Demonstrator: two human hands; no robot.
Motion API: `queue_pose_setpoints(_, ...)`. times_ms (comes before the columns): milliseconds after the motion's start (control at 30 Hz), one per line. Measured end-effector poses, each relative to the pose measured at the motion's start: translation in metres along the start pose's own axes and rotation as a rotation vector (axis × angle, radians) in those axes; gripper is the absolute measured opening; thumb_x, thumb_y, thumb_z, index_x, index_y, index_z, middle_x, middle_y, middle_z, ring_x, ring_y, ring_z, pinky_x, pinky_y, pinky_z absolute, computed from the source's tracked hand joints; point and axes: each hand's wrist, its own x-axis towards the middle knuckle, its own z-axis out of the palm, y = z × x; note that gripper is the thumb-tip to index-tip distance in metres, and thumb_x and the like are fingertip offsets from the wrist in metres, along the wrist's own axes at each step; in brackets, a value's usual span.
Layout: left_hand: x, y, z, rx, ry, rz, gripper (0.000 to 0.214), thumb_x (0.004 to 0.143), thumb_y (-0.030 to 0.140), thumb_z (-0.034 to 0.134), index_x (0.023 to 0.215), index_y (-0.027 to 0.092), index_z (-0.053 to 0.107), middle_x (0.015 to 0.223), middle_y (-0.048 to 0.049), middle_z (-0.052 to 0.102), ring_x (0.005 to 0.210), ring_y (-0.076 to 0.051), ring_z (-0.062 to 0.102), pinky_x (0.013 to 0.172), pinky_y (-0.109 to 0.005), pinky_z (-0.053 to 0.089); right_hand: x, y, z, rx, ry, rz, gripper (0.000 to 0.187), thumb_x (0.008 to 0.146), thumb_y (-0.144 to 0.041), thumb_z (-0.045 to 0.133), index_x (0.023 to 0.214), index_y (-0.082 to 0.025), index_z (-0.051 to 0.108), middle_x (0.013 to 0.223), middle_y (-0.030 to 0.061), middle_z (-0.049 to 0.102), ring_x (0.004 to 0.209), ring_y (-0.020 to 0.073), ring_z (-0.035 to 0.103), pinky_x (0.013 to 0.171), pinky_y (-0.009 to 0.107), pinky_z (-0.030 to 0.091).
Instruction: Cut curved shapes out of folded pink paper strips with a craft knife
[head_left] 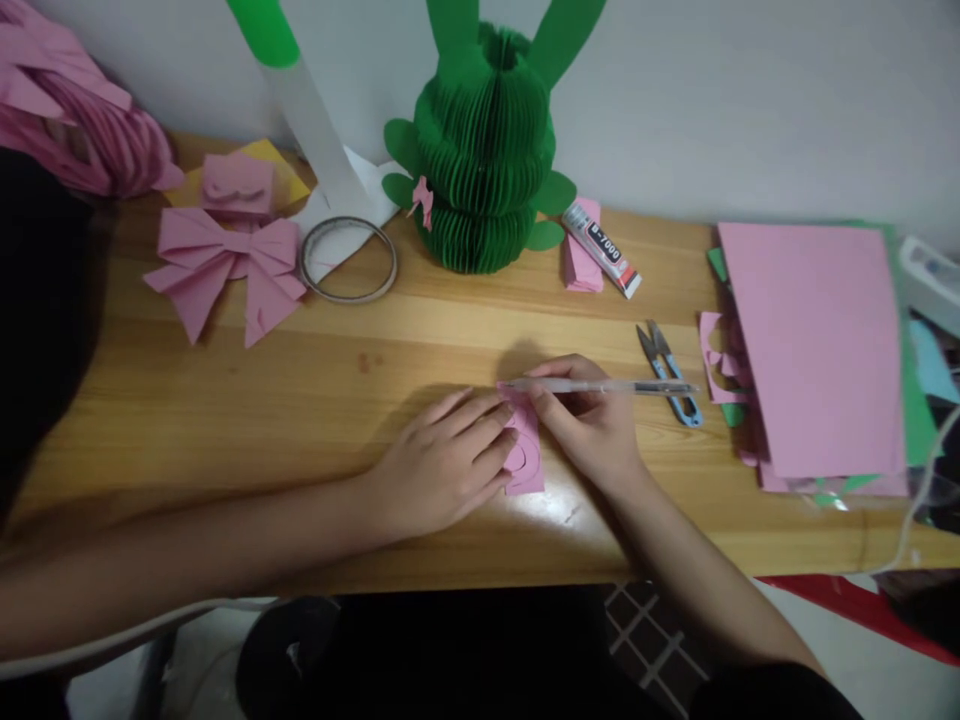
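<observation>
Close to the body, the left hand (454,460) is lying palm down, fingers extended and slightly spread, over the left side of a small pink paper strip (531,475). The strip is lying flat on the table in front of the person, showing curved outlines below the fingertips. The right hand (589,420) is gripping a slim, translucent pen (615,386) in a narrow pinch, its point reaching the strip's upper end; whether it is touching, I cannot tell. The left fingers are hiding part of the outlines.

To the right, blue-handled snips (670,375) are lying with blades apart, and smooth pink sheets (821,350) are overlapping green ones. To the left, a ring of tape (352,299) is resting beside a folded pink bow (229,250). Farther back, a glue tube (604,247) is leaning over pink paper pieces, and a ribbed green honeycomb-paper figure (484,150) is standing upright.

Beneath everything, the wood-grained table (225,400) is catching a glare near the strip, its back edge meeting a pale wall (712,120).
</observation>
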Motion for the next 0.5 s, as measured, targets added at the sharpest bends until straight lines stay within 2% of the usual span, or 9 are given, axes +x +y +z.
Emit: queue_pose_setpoints(500, 0.0008, 0.0005, 0.0002, 0.031, 0.026, -0.005, 0.030, 0.100, 0.030, 0.045, 0.107, 0.012, 0.068, 0.123, -0.0141, 0.069, 0.120, -0.027, 0.061, 0.102, -0.041, 0.048, -0.0007, 0.0045, -0.0001, -0.042, -0.029, -0.017, 0.010, 0.080, -0.029, 0.066, 0.084, -0.020, 0.066, 0.066, -0.0016, 0.067, 0.053, 0.0104, 0.057, 0.048, 0.024, 0.044)
